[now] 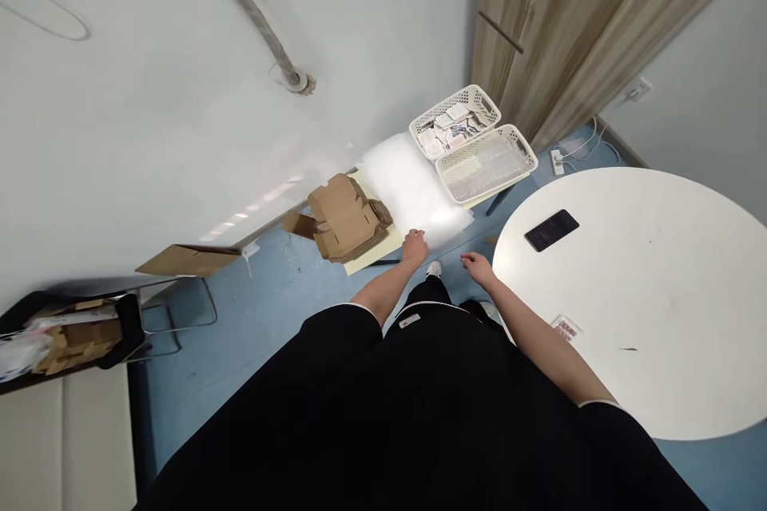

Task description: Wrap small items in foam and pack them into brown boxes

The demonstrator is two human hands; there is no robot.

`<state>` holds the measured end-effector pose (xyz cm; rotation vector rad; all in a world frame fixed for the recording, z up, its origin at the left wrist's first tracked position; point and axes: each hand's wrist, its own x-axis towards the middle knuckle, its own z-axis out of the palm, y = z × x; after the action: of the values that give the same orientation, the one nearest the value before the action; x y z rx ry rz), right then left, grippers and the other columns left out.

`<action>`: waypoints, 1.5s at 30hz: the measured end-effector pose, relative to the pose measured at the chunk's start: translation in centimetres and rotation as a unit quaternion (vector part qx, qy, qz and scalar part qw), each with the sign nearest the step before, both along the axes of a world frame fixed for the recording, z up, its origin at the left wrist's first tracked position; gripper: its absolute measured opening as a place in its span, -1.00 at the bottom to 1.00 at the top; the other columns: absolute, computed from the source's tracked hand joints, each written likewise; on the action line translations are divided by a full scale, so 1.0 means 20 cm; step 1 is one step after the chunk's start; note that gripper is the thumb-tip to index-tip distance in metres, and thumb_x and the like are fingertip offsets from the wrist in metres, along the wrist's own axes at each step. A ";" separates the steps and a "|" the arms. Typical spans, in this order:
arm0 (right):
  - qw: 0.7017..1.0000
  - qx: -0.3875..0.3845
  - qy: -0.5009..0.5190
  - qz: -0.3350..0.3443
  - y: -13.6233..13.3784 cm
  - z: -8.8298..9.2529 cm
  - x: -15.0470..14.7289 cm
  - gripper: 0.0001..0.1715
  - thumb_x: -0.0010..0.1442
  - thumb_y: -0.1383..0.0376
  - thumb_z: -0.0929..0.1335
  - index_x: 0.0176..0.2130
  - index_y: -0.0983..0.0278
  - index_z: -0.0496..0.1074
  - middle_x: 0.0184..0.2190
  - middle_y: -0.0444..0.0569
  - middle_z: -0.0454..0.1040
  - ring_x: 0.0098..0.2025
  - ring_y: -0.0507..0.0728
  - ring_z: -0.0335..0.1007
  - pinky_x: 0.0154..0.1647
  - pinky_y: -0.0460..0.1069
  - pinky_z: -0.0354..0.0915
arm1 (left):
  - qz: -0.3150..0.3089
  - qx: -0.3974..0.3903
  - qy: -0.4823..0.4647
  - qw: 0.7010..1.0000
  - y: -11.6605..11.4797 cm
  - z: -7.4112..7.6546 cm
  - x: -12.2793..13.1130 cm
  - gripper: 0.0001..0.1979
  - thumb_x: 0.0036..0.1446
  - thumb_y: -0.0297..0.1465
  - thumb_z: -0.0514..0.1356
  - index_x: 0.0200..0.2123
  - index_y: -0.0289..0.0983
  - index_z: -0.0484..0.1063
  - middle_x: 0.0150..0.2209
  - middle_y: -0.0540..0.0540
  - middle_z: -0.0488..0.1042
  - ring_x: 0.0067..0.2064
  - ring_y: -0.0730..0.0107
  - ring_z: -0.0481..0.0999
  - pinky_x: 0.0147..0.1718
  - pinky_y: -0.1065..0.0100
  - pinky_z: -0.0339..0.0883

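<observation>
My left hand is at the front edge of a stack of white, thin packing sheets, its fingers loosely bent and apart. Whether the fingertips touch the sheets I cannot tell. My right hand hangs in the air between the narrow table and the round table, fingers part stretched out, holding nothing. Left of the sheets lies a pile of flattened brown cardboard boxes. Behind the sheets stand two white plastic baskets: the far basket contains small printed packets, while the near basket has a few pale, flat pieces inside.
On the round white table to my right lie a black phone and a small clear packet. A wooden cabinet and a power strip are behind. At left, a black chair holds cardboard and plastic.
</observation>
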<state>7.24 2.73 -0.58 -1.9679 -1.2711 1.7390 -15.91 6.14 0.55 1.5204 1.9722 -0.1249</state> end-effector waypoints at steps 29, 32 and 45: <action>0.982 0.117 -0.082 0.121 0.17 0.44 -0.04 -0.83 -0.02 0.33 0.32 -0.54 0.19 0.18 -0.56 -0.19 0.29 -0.42 0.08 0.18 -0.33 -0.03 0.10 | -0.459 0.024 -0.241 0.854 0.60 0.31 -0.07 -0.10 0.10 -0.57 0.23 0.48 0.01 0.11 0.41 -0.13 0.23 0.51 -0.01 -0.04 0.45 -0.03 -0.29; 0.987 0.096 -0.122 0.047 -0.08 0.51 0.34 -0.86 -0.03 0.36 0.33 -0.55 0.20 0.27 -0.58 -0.20 0.31 -0.44 0.08 0.21 -0.32 -0.02 0.13 | -0.508 0.017 -0.223 0.832 0.58 0.24 0.23 -0.07 0.08 -0.49 0.30 0.48 -0.01 0.09 0.42 -0.17 0.20 0.49 -0.03 0.01 0.45 -0.04 -0.33; 0.893 0.159 -0.384 -0.173 -0.25 0.46 1.83 -0.74 0.31 0.39 0.38 0.00 0.28 0.53 -0.06 0.13 0.57 0.06 0.21 0.34 0.31 0.28 0.04 | -0.278 -0.252 -0.242 0.895 0.14 -0.14 1.45 -0.88 0.26 -0.33 0.30 -0.20 -0.26 0.55 -0.14 -0.12 0.64 -0.31 0.33 0.67 -0.29 0.40 0.45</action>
<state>43.86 -2.24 8.70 -2.5479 -1.1767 0.5294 13.18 8.93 -2.30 1.5244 0.9763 -0.4180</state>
